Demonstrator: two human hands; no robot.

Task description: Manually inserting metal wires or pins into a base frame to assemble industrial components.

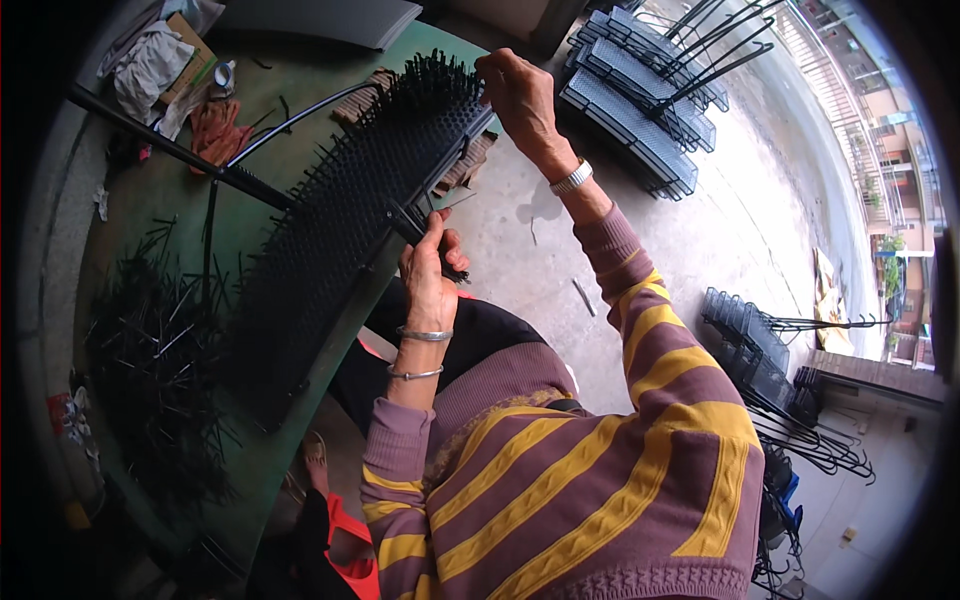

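Observation:
A long black mesh rack (pixel 345 190) lies across the green table. Thin black strips (pixel 435 85) stand up in a dense row along its far end. My left hand (pixel 432 265) is at the rack's near right edge, fingers closed round a small bundle of black strips (pixel 456 275) whose ends poke out below. Over the far right corner, my right hand (pixel 520 100) is raised with its fingertips pinched beside the standing strips. What those fingers hold, if anything, is too small to tell.
A heap of loose black strips (pixel 165 350) lies on the green table (pixel 330 385) at left. A dark metal pole (pixel 170 150) crosses above it. Cloths, a cardboard box (pixel 190 55) and an orange bag (pixel 222 133) sit at the far left. Stacked mesh racks (pixel 635 100) stand on the floor.

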